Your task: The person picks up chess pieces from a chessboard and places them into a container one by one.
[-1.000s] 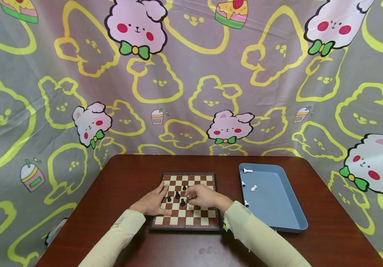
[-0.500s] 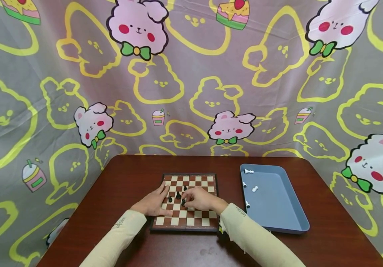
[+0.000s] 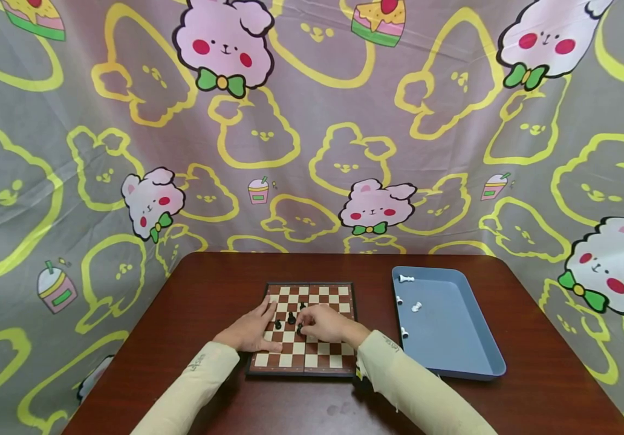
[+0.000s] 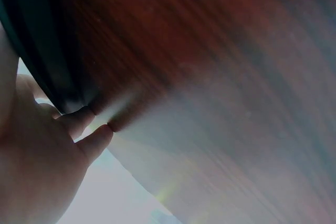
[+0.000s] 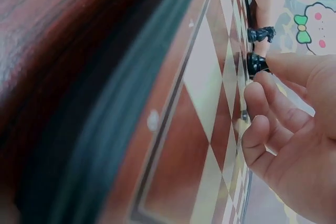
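A brown-and-cream chessboard (image 3: 290, 361) with a black rim lies on the table. My left hand (image 3: 249, 331) rests on its left edge, index finger and thumb spread over the squares; in the left wrist view two fingertips (image 4: 100, 139) touch the table beside the rim. With thumb and fingers, my right hand (image 3: 325, 323) pinches a black chess piece (image 5: 255, 64) standing on the board. Beyond it in the right wrist view stands a black knight (image 5: 260, 34). Other black pieces stand close by, including a taller piece (image 3: 291, 318) and a small piece (image 3: 277, 325).
A grey-blue tray (image 3: 453, 332) stands on the table right of the board. Several white chess pieces lie in it, including one on its side (image 3: 406, 278) at the back. A patterned cloth (image 3: 290, 145) hangs around the dark wooden table (image 3: 219, 278).
My right hand has moved slightly left and its fingers have come together on the black chess piece. The left hand has stayed on the board's edge.
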Motion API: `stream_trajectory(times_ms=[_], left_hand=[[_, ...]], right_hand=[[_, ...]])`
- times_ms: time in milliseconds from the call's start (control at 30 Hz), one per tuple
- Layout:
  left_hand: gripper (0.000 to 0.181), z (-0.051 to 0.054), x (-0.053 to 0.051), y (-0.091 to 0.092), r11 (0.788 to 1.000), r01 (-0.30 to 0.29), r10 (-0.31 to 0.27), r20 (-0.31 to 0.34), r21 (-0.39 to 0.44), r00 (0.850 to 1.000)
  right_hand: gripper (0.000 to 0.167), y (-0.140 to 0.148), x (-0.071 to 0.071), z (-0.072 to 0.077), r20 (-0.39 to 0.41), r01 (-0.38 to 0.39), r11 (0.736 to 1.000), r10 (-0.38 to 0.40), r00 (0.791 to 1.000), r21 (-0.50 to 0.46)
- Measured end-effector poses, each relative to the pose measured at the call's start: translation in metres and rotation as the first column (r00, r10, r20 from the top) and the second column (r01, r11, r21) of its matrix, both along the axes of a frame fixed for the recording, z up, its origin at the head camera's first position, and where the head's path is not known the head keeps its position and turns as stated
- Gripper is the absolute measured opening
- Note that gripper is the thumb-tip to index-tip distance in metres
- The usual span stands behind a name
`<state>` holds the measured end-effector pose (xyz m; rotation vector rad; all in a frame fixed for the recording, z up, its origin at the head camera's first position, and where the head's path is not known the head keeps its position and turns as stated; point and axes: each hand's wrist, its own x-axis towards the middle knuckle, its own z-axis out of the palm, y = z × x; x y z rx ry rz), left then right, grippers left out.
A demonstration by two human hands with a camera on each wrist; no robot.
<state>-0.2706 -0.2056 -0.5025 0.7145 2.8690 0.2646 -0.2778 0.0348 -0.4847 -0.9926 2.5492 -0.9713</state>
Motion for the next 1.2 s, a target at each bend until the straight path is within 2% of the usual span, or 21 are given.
stream_trajectory(times_ms=[333, 700, 933, 1200], left_hand=[[0.113, -0.006, -0.003, -0.004, 1.000, -0.010, 0.010, 0.019, -0.002, 1.000], [0.115, -0.005, -0.004, -0.005, 1.000, 0.008, -0.008, 0.028, 0.019, 1.000], [0.115, -0.002, -0.002, -0.003, 1.000, 0.003, -0.004, 0.033, 0.014, 0.999], [0.115, -0.001, -0.004, -0.001, 1.000, -0.009, 0.009, 0.035, 0.008, 0.999]], right_hand=[[0.014, 0.026, -0.007, 0.007, -0.038, 0.019, 0.999, -0.020, 0.999, -0.036], [0.014, 0.066, -0.012, 0.013, -0.035, 0.119, 0.992, -0.120, 0.992, -0.036], [0.013, 0.100, -0.017, 0.024, -0.064, 0.201, 0.979, -0.204, 0.977, -0.045], [0.012, 0.139, -0.018, 0.036, -0.064, 0.234, 0.970, -0.238, 0.969, -0.073]])
